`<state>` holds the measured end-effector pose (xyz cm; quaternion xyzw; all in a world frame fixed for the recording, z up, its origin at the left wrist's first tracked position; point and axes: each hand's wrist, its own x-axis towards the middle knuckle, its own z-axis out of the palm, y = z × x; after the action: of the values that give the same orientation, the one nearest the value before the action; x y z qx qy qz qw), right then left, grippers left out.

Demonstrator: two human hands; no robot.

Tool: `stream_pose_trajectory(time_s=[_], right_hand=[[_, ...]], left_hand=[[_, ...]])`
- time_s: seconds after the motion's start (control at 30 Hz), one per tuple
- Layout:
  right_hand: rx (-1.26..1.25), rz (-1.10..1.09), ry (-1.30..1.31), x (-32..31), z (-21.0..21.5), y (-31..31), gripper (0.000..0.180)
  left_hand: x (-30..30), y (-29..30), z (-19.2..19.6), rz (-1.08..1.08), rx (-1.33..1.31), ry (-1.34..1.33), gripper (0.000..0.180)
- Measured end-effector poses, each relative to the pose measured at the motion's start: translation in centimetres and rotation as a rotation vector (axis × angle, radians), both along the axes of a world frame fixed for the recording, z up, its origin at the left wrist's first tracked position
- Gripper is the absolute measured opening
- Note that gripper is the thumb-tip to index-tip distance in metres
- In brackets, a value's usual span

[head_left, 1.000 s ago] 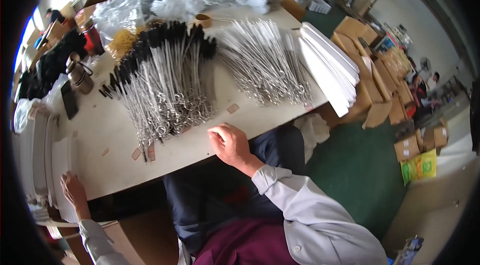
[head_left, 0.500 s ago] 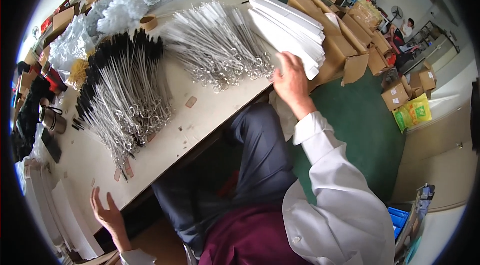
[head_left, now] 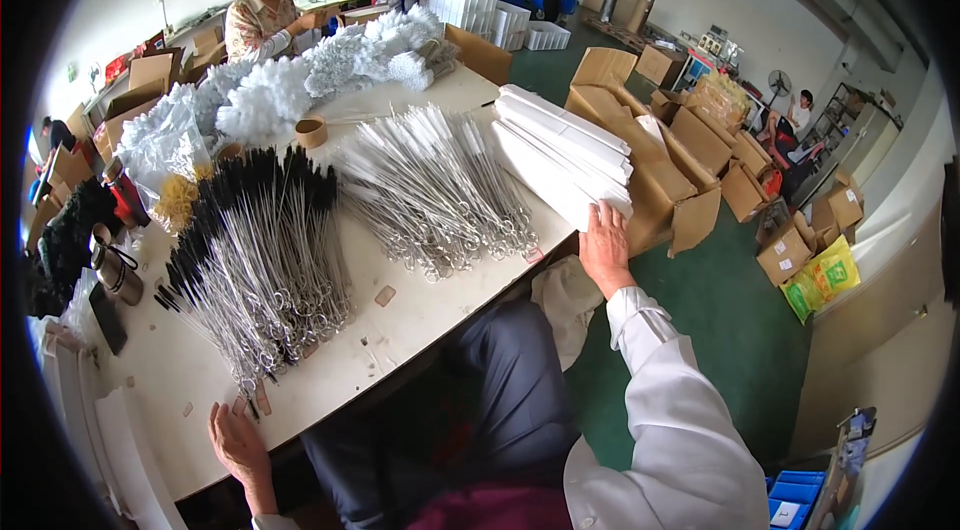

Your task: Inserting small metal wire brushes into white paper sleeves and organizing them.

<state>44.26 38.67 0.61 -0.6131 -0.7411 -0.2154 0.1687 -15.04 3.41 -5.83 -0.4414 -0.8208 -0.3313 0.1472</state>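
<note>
Left fingers (head_left: 225, 429), apart, and right fingers (head_left: 606, 220), grip unclear, border pale tabletop (head_left: 440, 307) over green floor (head_left: 725, 330).

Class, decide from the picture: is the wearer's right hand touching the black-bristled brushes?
No, the right hand is at the near end of the white stack, well apart from the black-bristled brushes.

A metal flask (head_left: 122, 278) stands just beside a black phone (head_left: 107, 320).
</note>
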Motion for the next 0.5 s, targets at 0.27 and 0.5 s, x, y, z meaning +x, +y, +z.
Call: stream_pose_trajectory(time_s=[0.27, 0.5], right_hand=[[0.04, 0.006, -0.073, 0.0, -0.4, 0.2, 0.053], [0.028, -0.034, -0.1, 0.5, -0.9, 1.1, 0.048]], left_hand=[[0.3, 0.4, 0.0, 0.021, -0.022, 0.026, 0.028], [0.4, 0.6, 0.1, 0.018, -0.007, 0.049, 0.024]])
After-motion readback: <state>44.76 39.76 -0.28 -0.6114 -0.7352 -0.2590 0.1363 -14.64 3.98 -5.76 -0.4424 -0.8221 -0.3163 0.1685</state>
